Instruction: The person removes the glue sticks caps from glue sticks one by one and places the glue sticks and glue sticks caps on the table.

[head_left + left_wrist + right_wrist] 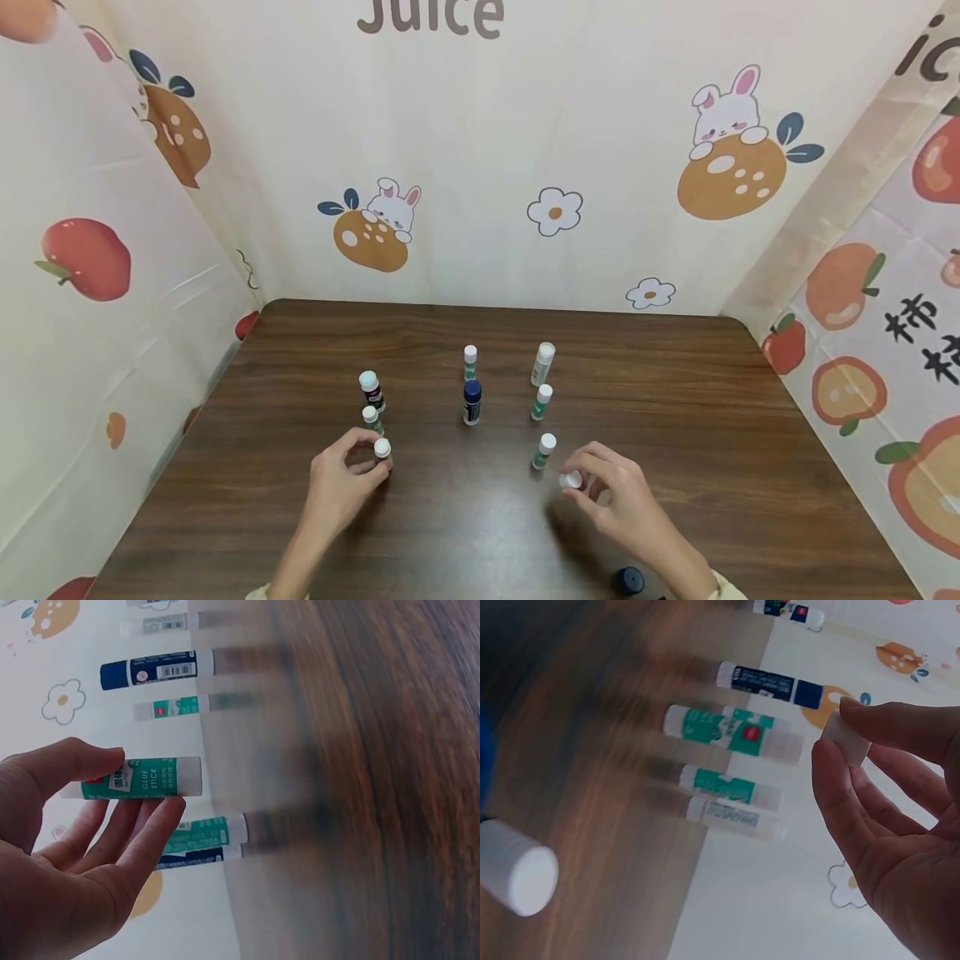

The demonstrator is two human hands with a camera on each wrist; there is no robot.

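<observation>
In the head view my left hand (pixel 337 487) is at the left of the table. It pinches a green-labelled glue stick (pixel 157 777) between thumb and fingers, white end up. In the left wrist view its base seems just off the tabletop. Close behind it stand a small green glue stick (pixel 372 420) and a dark-labelled one with a white cap (pixel 372 392). At the right, my right hand (pixel 615 496) pinches a small white cap (pixel 846 739) above the table. A green glue stick (pixel 543 452) stands just beyond that hand, not touching it.
Upright in the middle are a navy glue stick (pixel 472 403) and a green one (pixel 470 363). Right of them stand a white-labelled stick (pixel 542 365) and another green one (pixel 541 403). A navy cap (pixel 629 581) lies by my right forearm. Printed curtains surround the brown table (pixel 675 383).
</observation>
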